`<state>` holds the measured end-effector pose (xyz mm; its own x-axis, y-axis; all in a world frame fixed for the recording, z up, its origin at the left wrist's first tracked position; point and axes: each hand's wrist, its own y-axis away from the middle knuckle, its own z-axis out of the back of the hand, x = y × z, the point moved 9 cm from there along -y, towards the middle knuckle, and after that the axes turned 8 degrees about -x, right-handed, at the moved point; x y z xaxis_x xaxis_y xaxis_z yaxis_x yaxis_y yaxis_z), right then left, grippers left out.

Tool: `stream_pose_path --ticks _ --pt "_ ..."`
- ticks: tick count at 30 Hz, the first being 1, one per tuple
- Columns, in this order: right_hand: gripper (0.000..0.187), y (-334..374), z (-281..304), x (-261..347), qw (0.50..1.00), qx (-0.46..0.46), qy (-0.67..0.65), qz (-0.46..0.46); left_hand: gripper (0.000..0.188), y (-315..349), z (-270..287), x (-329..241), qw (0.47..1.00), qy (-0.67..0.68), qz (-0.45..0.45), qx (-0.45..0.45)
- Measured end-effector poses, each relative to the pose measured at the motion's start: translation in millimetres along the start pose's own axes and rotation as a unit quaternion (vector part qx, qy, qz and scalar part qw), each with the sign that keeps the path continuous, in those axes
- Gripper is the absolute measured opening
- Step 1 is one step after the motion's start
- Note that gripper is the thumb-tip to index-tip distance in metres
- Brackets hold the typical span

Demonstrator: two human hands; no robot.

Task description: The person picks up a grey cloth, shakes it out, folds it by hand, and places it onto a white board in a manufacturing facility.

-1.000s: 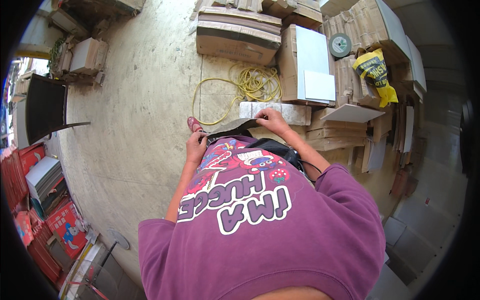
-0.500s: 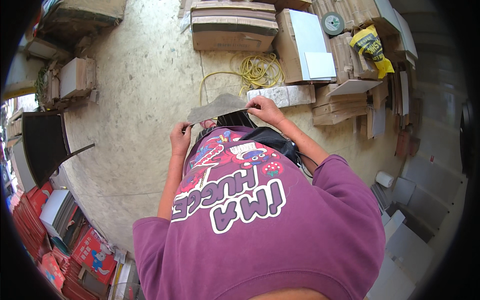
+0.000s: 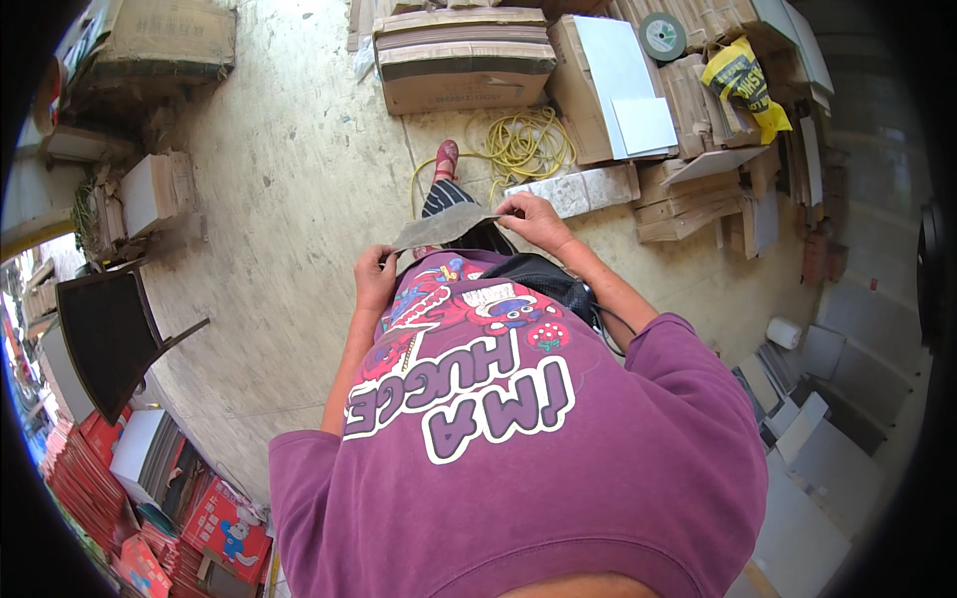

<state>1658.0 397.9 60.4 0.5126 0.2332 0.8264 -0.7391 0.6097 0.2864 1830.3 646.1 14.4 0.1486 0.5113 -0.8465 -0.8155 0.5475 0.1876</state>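
Between left hand (image 3: 375,275) and right hand (image 3: 535,220), each tight on one end, a thin, dull-grey sheet (image 3: 442,226)

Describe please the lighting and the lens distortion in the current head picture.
Head view: fisheye bending, with corners black; pale floor well lit, far right darker; far left partly washed out; left hand, right hand and grey sheet look fairly clear.

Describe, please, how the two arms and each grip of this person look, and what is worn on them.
The left sleeve and the right sleeve are short, loose and purple, with no print visible on them. Below, the left forearm and the right forearm are bare. The left grip and the right grip are ungloved human hands. I see no watch or bracelet.
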Motion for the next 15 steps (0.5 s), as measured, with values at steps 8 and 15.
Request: stream_pose_path --ticks 8,15 --pt "0.014 -91 18 16 0.999 -0.013 -0.026 0.024 0.008 -100 -11 -11 0.999 -0.026 0.005 0.03" --pt "0.013 -160 61 17 0.997 -0.046 -0.052 -0.015 0.008 -190 -39 -57 0.997 -0.043 -0.023 0.062"
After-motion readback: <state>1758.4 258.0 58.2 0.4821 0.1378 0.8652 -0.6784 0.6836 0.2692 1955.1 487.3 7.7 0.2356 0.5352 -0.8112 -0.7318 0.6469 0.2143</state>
